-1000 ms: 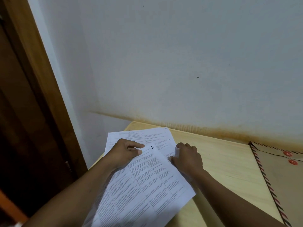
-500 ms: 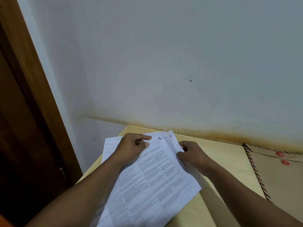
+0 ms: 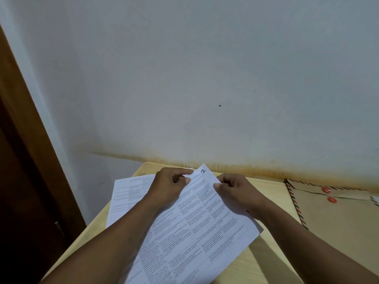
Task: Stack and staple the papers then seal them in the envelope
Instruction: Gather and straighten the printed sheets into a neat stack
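White printed sheet, numbered 1, you pinch at its top with left hand and right hand, probably to align it over the lower sheet.

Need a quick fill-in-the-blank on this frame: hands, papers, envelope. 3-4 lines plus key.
1. Both hands, left hand and right hand, grip the top sheet of white printed paper, hand-marked with the digit ____.
2. The brown envelope with striped edging lies to the person's ____ side.
3. Its two round clasps are coloured ____.
4. Everything rests on a pale ____ table.

Missing words: 1; right; red; wooden
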